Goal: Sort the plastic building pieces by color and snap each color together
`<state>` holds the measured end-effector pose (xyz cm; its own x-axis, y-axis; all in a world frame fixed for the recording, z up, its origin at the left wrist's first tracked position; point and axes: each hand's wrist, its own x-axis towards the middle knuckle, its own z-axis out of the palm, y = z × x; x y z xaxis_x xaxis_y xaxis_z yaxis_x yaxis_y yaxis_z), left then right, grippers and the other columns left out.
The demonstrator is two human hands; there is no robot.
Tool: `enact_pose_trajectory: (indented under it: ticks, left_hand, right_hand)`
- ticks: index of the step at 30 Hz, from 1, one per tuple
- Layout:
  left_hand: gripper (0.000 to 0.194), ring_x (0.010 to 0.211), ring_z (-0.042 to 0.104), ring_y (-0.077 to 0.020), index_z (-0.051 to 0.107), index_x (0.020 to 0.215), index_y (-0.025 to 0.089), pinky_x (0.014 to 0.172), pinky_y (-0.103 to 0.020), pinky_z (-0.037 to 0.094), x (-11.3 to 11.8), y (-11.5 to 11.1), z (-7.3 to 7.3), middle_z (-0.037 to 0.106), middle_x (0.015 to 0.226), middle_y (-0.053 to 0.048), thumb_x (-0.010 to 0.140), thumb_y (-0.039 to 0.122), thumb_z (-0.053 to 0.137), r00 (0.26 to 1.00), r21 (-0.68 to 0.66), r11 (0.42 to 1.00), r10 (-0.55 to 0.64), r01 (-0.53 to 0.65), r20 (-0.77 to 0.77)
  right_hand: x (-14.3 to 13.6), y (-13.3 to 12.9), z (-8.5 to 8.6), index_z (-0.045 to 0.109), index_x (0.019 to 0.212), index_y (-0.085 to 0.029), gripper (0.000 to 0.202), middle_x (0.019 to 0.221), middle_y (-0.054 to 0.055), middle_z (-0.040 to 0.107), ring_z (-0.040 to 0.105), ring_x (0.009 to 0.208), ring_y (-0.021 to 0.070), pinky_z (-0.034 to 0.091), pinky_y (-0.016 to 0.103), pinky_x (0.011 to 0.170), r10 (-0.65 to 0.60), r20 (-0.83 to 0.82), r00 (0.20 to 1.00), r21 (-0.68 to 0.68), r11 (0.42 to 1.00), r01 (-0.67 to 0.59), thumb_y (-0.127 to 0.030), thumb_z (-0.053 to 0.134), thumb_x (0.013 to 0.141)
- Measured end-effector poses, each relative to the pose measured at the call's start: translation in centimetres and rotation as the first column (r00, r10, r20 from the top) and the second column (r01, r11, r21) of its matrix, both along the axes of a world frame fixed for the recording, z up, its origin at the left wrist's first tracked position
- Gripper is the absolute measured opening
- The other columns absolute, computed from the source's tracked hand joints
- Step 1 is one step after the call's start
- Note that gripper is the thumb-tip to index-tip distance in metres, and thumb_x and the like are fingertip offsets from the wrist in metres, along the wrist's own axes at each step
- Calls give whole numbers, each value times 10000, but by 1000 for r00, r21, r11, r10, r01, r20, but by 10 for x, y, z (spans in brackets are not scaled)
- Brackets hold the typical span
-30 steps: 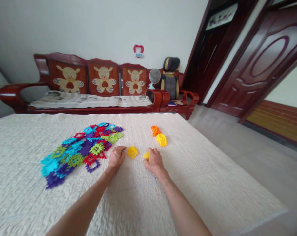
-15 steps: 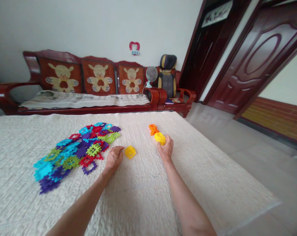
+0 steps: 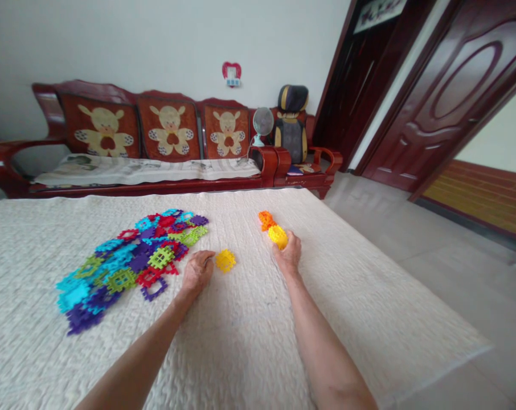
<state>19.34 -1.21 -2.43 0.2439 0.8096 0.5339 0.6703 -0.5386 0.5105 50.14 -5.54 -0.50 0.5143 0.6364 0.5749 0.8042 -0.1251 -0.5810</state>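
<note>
My right hand (image 3: 287,253) is closed around a small group of yellow interlocking blocks (image 3: 278,236) on the cloth. Right behind them, seemingly touching, lies a cluster of orange interlocking blocks (image 3: 265,220). My left hand (image 3: 199,270) rests on the cloth with its fingers curled together; whether anything is between them is hidden. Just right of its fingertips lies a single yellow block (image 3: 226,261), flat, with toothed edges and an open middle. To the left spreads a pile of interlocking blocks (image 3: 140,262) in blue, purple, red and green.
A cream quilted cloth (image 3: 241,341) covers the table. Beyond it stand a wooden sofa (image 3: 155,191) with bear-patterned cushions, a small fan (image 3: 263,122) and a chair with a massage cushion (image 3: 291,136). The table's right edge drops to a tiled floor (image 3: 394,239).
The view has tipped slightly, so everything sits a little differently in it. Both hands and the blocks keep their places relative to each other.
</note>
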Motion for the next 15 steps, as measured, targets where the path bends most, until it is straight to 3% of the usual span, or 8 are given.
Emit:
enact_pose_trajectory:
  ticks: [5, 8, 10, 12, 15]
  left_hand:
    - [273, 948, 652, -209, 675, 935, 198, 918, -360, 516, -1, 1, -2, 722, 949, -57, 778, 165, 454, 1000, 14, 1000, -7, 7, -3]
    - [282, 1000, 634, -218, 671, 947, 186, 950, -384, 504, -1, 2, -2, 704, 1009, -80, 766, 149, 458, 1000, 55, 998, 3, -3, -9]
    - [297, 1043, 615, -222, 671, 963, 182, 979, -402, 489, 0, 3, -2, 686, 1060, -91, 761, 134, 458, 1000, 81, 997, 0, 2, -28]
    - [313, 1054, 603, -222, 677, 965, 182, 1005, -416, 472, 0, 4, -2, 677, 1068, -91, 754, 114, 455, 998, 93, 995, -19, 23, -53]
    - [332, 1043, 594, -218, 690, 969, 174, 1025, -418, 457, 1, 3, 0, 677, 1052, -93, 762, 94, 444, 995, 89, 994, -56, 63, -83]
  right_hand:
    - [-4, -5, 9, 479, 1240, -145, 543, 1170, 160, 560, 517, 1121, 301, 429, 464, 964, 17, 46, 999, 83, 996, -21, -324, 546, 732]
    - [-18, -8, 14, 517, 1172, -166, 395, 1115, 135, 597, 544, 1082, 259, 447, 428, 955, 180, 75, 981, 175, 966, -191, -279, 475, 795]
    - [-37, -10, 15, 551, 1107, -185, 308, 1031, 104, 629, 583, 1000, 222, 470, 387, 924, 371, 78, 925, 131, 916, -379, -246, 455, 820]
    - [-63, -13, 14, 577, 1063, -195, 267, 997, 87, 643, 599, 972, 204, 481, 361, 913, 554, 66, 830, 29, 830, -557, -225, 482, 815]
    - [-101, -20, 13, 589, 1112, -186, 339, 1128, 104, 628, 566, 1098, 220, 453, 378, 984, 700, 72, 710, -105, 714, -693, -241, 590, 777]
